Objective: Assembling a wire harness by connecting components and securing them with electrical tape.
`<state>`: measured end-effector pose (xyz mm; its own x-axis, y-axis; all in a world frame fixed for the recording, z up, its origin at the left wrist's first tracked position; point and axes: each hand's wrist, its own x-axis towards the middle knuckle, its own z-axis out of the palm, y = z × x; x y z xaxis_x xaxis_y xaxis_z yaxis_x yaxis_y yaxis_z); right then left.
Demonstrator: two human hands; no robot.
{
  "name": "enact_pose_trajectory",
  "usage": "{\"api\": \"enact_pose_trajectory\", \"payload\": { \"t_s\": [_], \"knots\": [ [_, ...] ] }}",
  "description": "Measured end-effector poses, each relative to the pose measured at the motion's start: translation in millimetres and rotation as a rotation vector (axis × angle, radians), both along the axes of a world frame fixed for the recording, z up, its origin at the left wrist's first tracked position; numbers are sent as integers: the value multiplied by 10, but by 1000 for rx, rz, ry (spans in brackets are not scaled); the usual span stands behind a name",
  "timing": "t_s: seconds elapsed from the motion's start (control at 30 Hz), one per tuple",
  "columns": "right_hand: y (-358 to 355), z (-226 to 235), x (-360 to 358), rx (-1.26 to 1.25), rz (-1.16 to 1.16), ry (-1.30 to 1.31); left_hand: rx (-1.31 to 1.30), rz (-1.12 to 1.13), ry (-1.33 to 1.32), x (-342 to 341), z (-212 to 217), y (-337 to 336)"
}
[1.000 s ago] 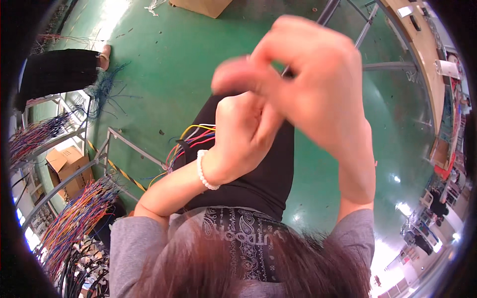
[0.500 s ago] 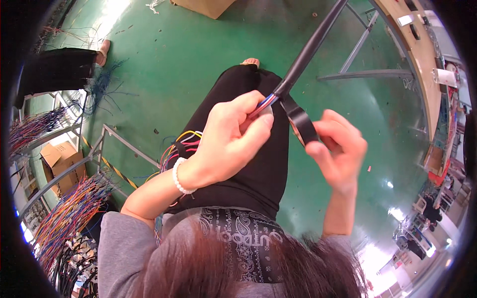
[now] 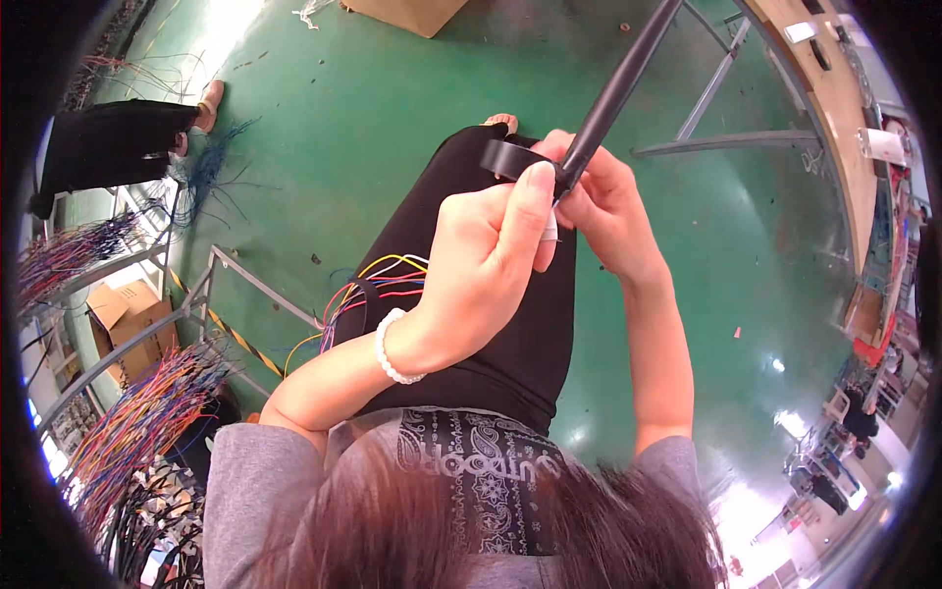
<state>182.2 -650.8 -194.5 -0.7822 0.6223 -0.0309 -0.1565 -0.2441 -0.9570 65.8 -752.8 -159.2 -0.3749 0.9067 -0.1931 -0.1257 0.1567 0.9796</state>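
Head view, looking down past the person's own hair and patterned black headband (image 3: 481, 461). Both bare hands meet in front of the body around a long black taped bundle (image 3: 620, 86), a slim dark rod-like length whose long axis runs diagonally: its near end sits inside the hands, and from there it points up and to the right, away from the person, leaving the picture at the top edge. The left hand (image 3: 486, 260), with a white bead bracelet (image 3: 394, 348) at the wrist, is closed on the bundle's near end, its thumb pressed flat along the black tape. The right hand (image 3: 603, 211) lies just beside it, touching it, fingers curled and clamped around the same stretch from the far side. A short strip of black tape (image 3: 510, 157) stands out to the left of the bundle, just above the left thumb, with its other end at the grip. Below the left wrist, a fan of loose coloured wires (image 3: 378, 285) in yellow, red and blue lies across the black trousers (image 3: 491, 334). Well to the left of the hands, a metal rack (image 3: 147, 324) carries hanging multicoloured wire looms above the green floor (image 3: 373, 108). Far to the upper left, another person in black (image 3: 108, 147) bends low.
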Motion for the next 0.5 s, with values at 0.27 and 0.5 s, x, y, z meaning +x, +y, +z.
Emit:
{"api": "enact_pose_trajectory", "payload": {
  "t_s": [0.27, 0.5],
  "knots": [
    [-48, 828, 443, 654, -104, -329, 119, -53, 248, 30, -215, -61],
    [251, 599, -146, 903, -371, -227, 151, 103, 125, 65, -146, -2]
  ]
}}
